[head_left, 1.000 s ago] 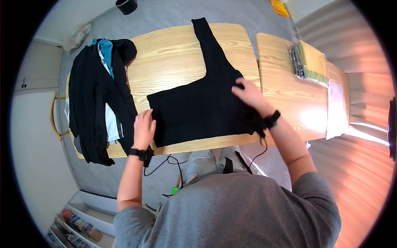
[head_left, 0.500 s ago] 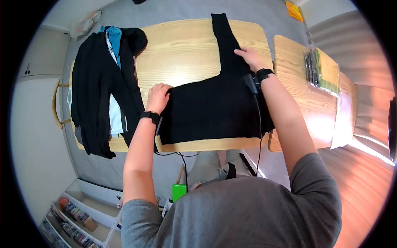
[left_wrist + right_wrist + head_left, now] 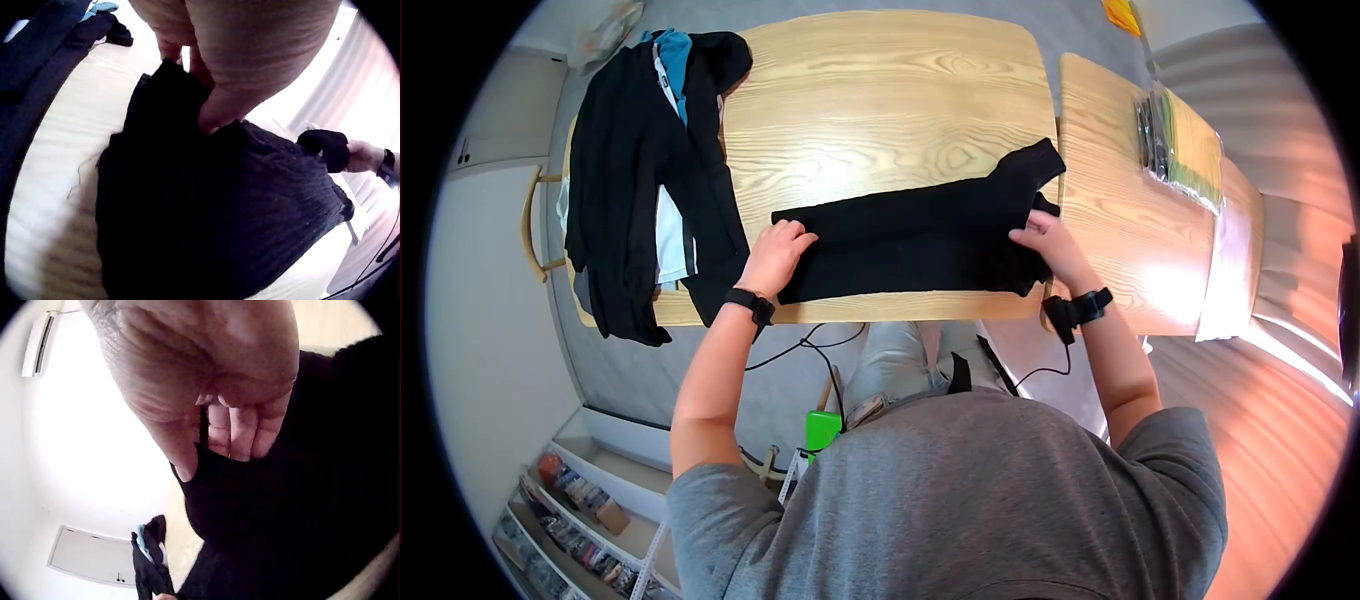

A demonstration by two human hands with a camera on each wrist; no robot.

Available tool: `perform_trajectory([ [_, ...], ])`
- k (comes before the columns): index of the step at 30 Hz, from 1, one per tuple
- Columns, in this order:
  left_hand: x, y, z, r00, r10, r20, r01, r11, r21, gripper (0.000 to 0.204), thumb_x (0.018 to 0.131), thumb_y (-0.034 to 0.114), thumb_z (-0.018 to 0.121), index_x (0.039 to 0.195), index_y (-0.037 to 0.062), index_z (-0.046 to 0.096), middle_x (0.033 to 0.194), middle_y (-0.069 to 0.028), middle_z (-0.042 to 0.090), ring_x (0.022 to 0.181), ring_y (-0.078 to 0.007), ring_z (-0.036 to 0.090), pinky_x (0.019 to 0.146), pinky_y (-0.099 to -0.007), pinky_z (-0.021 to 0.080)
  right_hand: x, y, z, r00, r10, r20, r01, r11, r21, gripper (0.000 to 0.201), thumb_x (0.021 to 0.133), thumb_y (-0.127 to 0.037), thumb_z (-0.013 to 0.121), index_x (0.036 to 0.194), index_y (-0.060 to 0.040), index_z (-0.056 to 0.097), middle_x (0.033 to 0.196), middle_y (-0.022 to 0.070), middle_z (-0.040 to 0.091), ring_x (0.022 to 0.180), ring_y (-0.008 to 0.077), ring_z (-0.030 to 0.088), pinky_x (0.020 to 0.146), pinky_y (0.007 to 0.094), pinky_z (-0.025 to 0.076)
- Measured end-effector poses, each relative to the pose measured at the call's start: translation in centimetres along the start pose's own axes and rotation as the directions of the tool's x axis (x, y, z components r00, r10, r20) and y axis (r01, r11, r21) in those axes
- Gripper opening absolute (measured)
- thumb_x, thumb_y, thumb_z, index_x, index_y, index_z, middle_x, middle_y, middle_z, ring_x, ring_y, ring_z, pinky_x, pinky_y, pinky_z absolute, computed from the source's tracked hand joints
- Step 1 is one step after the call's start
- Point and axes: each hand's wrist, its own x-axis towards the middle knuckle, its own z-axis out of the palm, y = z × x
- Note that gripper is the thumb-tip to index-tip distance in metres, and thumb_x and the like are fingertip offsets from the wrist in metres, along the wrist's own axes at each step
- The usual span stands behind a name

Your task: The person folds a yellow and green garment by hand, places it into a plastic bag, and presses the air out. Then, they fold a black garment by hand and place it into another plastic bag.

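Note:
A black ribbed knit sweater (image 3: 910, 240) lies folded into a long strip along the near side of the wooden table. At its left end my left hand (image 3: 780, 258) grips the edge; the left wrist view shows the thumb on the near side of the cloth (image 3: 187, 187) and the fingertips behind it. My right hand (image 3: 1055, 245) pinches the sweater at its right end, thumb in front and fingers curled behind the edge in the right wrist view. Beyond that hand, a short piece of sleeve (image 3: 1038, 165) sticks out toward the upper right.
A heap of dark clothes (image 3: 640, 180) with teal and white pieces lies across the table's left end. On a second table (image 3: 1110, 270) at the right rest clear-bagged folded textiles (image 3: 1180, 150). Cables (image 3: 805, 345) hang below the near table edge.
The sleeve that stretched toward the far side is folded back, and the sweater has become a narrower strip. My right hand has come from the sleeve down to the right end.

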Motion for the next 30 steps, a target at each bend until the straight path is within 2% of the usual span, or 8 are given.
perform_trajectory([
  [5, -0.2, 0.8, -0.1, 0.999, -0.038, 0.037, 0.038, 0.999, 0.019, 0.036, 0.072, -0.004, 0.054, 0.104, 0.0092, 0.063, 0.099, -0.0051, 0.056, 0.095, -0.0237, 0.053, 0.081, -0.0357, 0.044, 1.2, 2.5, 0.6, 0.966, 0.257, -0.008, -0.239, 0.91, 0.338, 0.045, 0.086, -0.05, 0.06, 0.083, -0.0055, 0.062, 0.072, -0.0014, 0.056, 0.058, 0.0084, 0.047, 0.057, 0.0211, 0.04],
  [8, -0.4, 0.7, -0.7, 0.997, 0.005, 0.081, -0.007, 0.999, 0.032, 0.034, 0.073, -0.002, 0.055, 0.104, 0.009, 0.063, 0.098, -0.0049, 0.057, 0.095, -0.0234, 0.054, 0.081, -0.0366, 0.043, 3.3, 1.2, -0.9, 0.959, 0.259, -0.113, -0.117, 0.727, 0.677, 0.031, 0.09, -0.035, 0.061, 0.092, -0.0039, 0.061, 0.088, 0.0048, 0.067, 0.072, 0.0123, 0.063, 0.058, 0.0224, 0.049],
  [16, 0.0, 0.1, -0.1, 0.999, 0.006, -0.036, -0.002, 0.992, 0.124, 0.024, 0.076, 0.002, 0.055, 0.097, 0.0103, 0.064, 0.088, -0.0035, 0.056, 0.089, -0.0231, 0.055, 0.076, -0.0359, 0.044, 1.9, -3.2, -1.7, 0.997, 0.074, -0.001, -0.033, 0.458, 0.888, 0.023, 0.09, -0.008, 0.056, 0.108, 0.0064, 0.056, 0.104, 0.0156, 0.065, 0.095, 0.0247, 0.065, 0.085, 0.0343, 0.054],
  [20, -0.4, 0.0, 0.7, 0.997, -0.033, 0.066, 0.023, 0.989, 0.144, 0.022, 0.077, 0.001, 0.054, 0.095, 0.0096, 0.064, 0.086, -0.0045, 0.055, 0.088, -0.0241, 0.055, 0.075, -0.0359, 0.044, -1.8, -4.7, 1.2, 0.993, -0.086, 0.081, -0.017, 0.573, 0.82, 0.043, 0.087, -0.005, 0.059, 0.126, 0.0052, 0.046, 0.121, 0.022, 0.056, 0.108, 0.0285, 0.059, 0.091, 0.0366, 0.05],
  [22, 0.5, 1.2, 0.1, 0.994, -0.075, 0.078, 0.067, 0.992, 0.104, 0.023, 0.076, 0.0, 0.055, 0.097, 0.0079, 0.063, 0.089, -0.0062, 0.057, 0.09, -0.0255, 0.055, 0.078, -0.0377, 0.044, -2.9, -5.0, 3.7, 0.959, -0.056, -0.277, 0.119, 0.969, 0.215, 0.055, 0.084, -0.006, 0.06, 0.134, 0.0048, 0.038, 0.126, 0.0209, 0.054, 0.114, 0.03, 0.055, 0.099, 0.0392, 0.043],
  [25, 3.3, 5.9, -3.0, 0.977, -0.055, -0.206, 0.035, 0.994, -0.099, 0.046, 0.071, -0.006, 0.054, 0.114, 0.0072, 0.057, 0.11, -0.0118, 0.057, 0.104, -0.0308, 0.053, 0.089, -0.0415, 0.042, -3.1, -2.8, 5.5, 0.836, -0.53, 0.141, 0.536, 0.735, -0.414, 0.052, 0.081, -0.006, 0.059, 0.131, -0.0034, 0.047, 0.133, 0.017, 0.049, 0.12, 0.0292, 0.05, 0.101, 0.0327, 0.04],
  [28, 6.0, 10.7, -5.5, 0.942, 0.139, -0.306, -0.19, 0.972, -0.141, 0.06, 0.065, -0.005, 0.052, 0.123, 0.0077, 0.052, 0.123, -0.0147, 0.052, 0.115, -0.0338, 0.048, 0.096, -0.0419, 0.039, -4.1, -3.9, 7.6, 0.824, -0.419, 0.38, 0.542, 0.779, -0.315, 0.051, 0.081, -0.002, 0.055, 0.129, -0.0185, 0.053, 0.109, 0.0175, 0.062, 0.097, 0.0328, 0.06, 0.085, 0.0372, 0.048],
  [30, 7.0, 12.1, -5.7, 0.949, 0.28, -0.147, -0.311, 0.908, -0.281, 0.069, 0.058, 0.0, 0.049, 0.127, 0.0059, 0.049, 0.133, -0.0182, 0.044, 0.125, -0.0368, 0.039, 0.104, -0.0437, 0.032, -4.2, -3.6, 8.5, 0.812, -0.43, 0.395, 0.564, 0.753, -0.339, 0.051, 0.079, -0.002, 0.055, 0.126, -0.0212, 0.055, 0.101, 0.0167, 0.064, 0.09, 0.0329, 0.061, 0.08, 0.0387, 0.049],
])
